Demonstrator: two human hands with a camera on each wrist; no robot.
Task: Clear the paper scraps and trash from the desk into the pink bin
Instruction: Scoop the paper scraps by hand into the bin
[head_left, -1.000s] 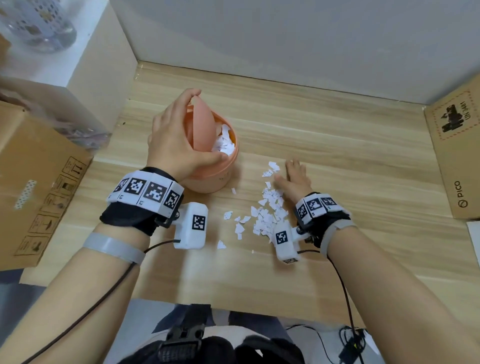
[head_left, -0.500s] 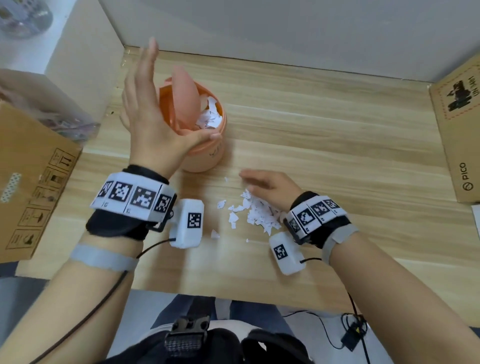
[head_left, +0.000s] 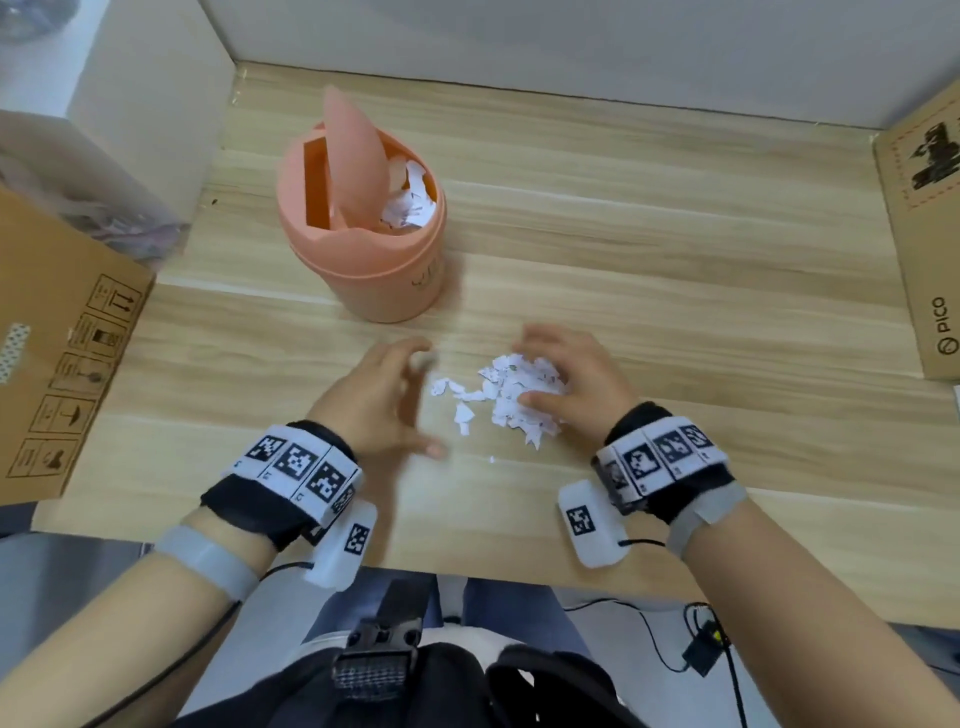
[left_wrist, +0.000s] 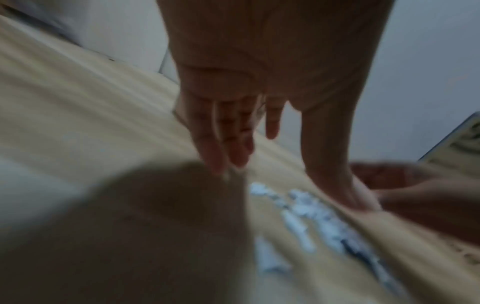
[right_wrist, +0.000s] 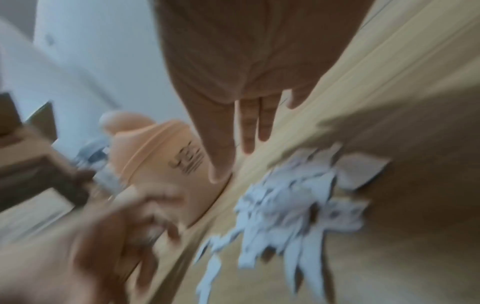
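The pink bin (head_left: 363, 260) stands at the back left of the wooden desk (head_left: 675, 249), its swing lid (head_left: 356, 150) tipped up on edge, white scraps (head_left: 408, 205) showing inside. A pile of torn paper scraps (head_left: 511, 395) lies near the desk's front edge. My left hand (head_left: 400, 395) is open just left of the pile, fingers straight and low over the wood. My right hand (head_left: 558, 364) is open and cups the pile's right side, thumb on its near edge. Both wrist views are blurred: left fingers (left_wrist: 228, 142) beside scraps (left_wrist: 306, 209), right fingers (right_wrist: 249, 127) over scraps (right_wrist: 291, 207) with the bin (right_wrist: 166, 156) behind.
A brown cardboard box (head_left: 67, 364) overhangs the desk's left edge, and a PICO box (head_left: 930, 234) lies along the right edge. A white partition (head_left: 145, 104) closes the back left corner. A few loose scraps (head_left: 462, 415) lie left of the pile.
My left hand let go of the bin's lid and came down to the desk beside the scraps. My right hand swept the scattered scraps into a tighter pile.
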